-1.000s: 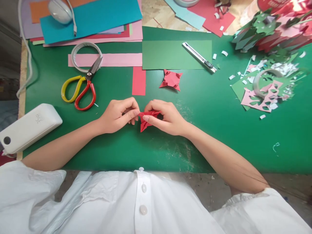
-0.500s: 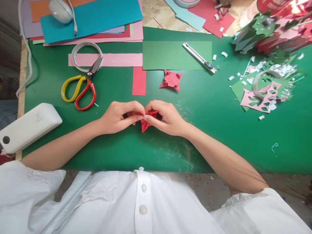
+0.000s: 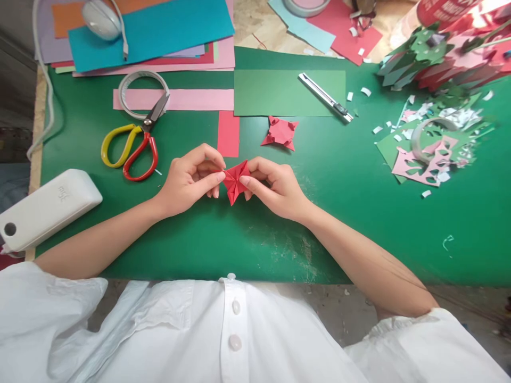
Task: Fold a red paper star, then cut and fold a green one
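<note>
Between my two hands is a small folded red paper piece (image 3: 235,183) with pointed corners and creases meeting at its middle. My left hand (image 3: 191,178) pinches its left edge between thumb and fingers. On the opposite side, my right hand (image 3: 277,186) grips it with the thumb laid on the front face; the fingers behind are partly hidden. Just beyond lies a similar red folded paper star (image 3: 280,132) with curled tips, flat on the green table. A red paper strip (image 3: 228,134) rests above my left fingers.
Scissors (image 3: 147,125) lie at left across a tape roll (image 3: 126,106) and pink strip (image 3: 199,99). A utility knife (image 3: 325,97) rests on green paper (image 3: 271,93). Paper scraps (image 3: 423,165) and folded paper flowers (image 3: 431,48) sit right. A white device (image 3: 51,207) stands left.
My hands have drawn slightly apart and the red folded paper has been lifted and turned, so more of its creased face shows. The things on the table have stayed in place.
</note>
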The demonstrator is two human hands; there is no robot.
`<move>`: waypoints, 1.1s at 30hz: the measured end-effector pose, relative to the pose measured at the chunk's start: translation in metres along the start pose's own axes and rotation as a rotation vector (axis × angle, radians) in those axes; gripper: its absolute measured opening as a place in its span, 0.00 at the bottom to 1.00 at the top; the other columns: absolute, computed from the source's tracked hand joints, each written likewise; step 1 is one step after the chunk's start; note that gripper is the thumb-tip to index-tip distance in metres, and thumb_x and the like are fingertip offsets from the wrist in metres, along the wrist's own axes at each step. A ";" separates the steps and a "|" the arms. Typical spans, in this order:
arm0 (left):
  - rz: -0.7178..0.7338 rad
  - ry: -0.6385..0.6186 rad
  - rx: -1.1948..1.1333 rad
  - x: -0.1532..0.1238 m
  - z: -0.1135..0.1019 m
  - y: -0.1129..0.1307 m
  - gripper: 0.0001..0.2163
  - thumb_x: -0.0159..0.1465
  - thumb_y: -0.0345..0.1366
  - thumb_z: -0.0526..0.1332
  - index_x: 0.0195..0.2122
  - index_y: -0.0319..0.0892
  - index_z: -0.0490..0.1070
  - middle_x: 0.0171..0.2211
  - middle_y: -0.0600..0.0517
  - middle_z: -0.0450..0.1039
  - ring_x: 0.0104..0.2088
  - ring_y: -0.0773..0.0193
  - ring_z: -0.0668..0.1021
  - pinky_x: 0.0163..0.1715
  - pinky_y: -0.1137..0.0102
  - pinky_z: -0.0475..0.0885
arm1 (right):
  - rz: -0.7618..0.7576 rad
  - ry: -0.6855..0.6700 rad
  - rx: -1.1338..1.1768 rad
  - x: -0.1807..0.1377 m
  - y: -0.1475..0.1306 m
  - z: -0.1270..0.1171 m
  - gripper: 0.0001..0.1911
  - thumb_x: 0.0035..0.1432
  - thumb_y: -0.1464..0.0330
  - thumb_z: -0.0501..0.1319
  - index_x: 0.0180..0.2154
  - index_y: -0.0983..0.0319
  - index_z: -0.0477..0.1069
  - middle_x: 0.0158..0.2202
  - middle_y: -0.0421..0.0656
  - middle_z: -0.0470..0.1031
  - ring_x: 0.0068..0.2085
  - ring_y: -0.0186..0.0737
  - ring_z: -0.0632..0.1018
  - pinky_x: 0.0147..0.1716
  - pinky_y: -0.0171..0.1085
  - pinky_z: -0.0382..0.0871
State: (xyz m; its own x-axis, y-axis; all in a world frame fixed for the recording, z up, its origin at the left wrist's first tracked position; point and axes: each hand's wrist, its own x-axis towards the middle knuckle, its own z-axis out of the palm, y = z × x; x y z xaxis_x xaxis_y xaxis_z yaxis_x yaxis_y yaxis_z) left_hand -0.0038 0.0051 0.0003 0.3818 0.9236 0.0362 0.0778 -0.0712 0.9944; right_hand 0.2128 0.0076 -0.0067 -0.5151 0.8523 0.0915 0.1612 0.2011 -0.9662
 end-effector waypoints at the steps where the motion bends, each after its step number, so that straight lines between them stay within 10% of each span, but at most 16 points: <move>1: -0.008 0.000 -0.007 0.000 0.000 0.000 0.04 0.65 0.30 0.63 0.37 0.42 0.67 0.24 0.60 0.72 0.21 0.73 0.77 0.22 0.80 0.74 | 0.004 0.011 0.014 0.000 0.000 0.000 0.10 0.68 0.63 0.58 0.35 0.61 0.66 0.23 0.35 0.74 0.24 0.28 0.71 0.27 0.31 0.63; 9: 0.026 -0.020 0.123 0.000 0.001 -0.004 0.02 0.63 0.31 0.67 0.36 0.41 0.75 0.28 0.58 0.76 0.22 0.75 0.78 0.23 0.82 0.75 | -0.057 0.016 -0.034 0.000 0.003 0.001 0.07 0.67 0.65 0.60 0.36 0.62 0.69 0.24 0.35 0.76 0.24 0.28 0.73 0.26 0.30 0.63; 18: 0.477 0.004 0.348 0.001 -0.002 -0.005 0.05 0.62 0.24 0.66 0.33 0.41 0.76 0.37 0.53 0.82 0.38 0.70 0.83 0.39 0.78 0.79 | -0.790 0.314 -0.620 0.004 0.012 -0.004 0.07 0.59 0.77 0.65 0.37 0.60 0.72 0.35 0.43 0.75 0.35 0.35 0.72 0.33 0.37 0.69; 22: 0.652 -0.040 0.606 0.000 -0.004 -0.006 0.06 0.63 0.22 0.64 0.33 0.40 0.73 0.40 0.51 0.82 0.41 0.70 0.83 0.44 0.78 0.78 | -0.983 0.242 -0.850 0.006 0.011 -0.014 0.07 0.57 0.77 0.66 0.32 0.61 0.73 0.35 0.41 0.79 0.36 0.36 0.72 0.32 0.38 0.68; 33: 0.799 -0.121 1.039 0.002 -0.005 -0.015 0.05 0.65 0.28 0.64 0.42 0.38 0.74 0.40 0.48 0.81 0.45 0.57 0.81 0.42 0.64 0.79 | -0.905 -0.019 -1.148 0.004 0.010 -0.022 0.09 0.65 0.74 0.60 0.31 0.61 0.73 0.31 0.38 0.78 0.38 0.33 0.75 0.34 0.36 0.68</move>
State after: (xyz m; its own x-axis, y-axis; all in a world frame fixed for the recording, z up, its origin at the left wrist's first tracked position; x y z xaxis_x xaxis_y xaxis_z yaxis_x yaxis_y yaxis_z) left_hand -0.0082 0.0101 -0.0142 0.7277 0.4562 0.5121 0.4402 -0.8833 0.1614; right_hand 0.2308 0.0241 -0.0102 -0.8123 0.2235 0.5388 0.3472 0.9275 0.1386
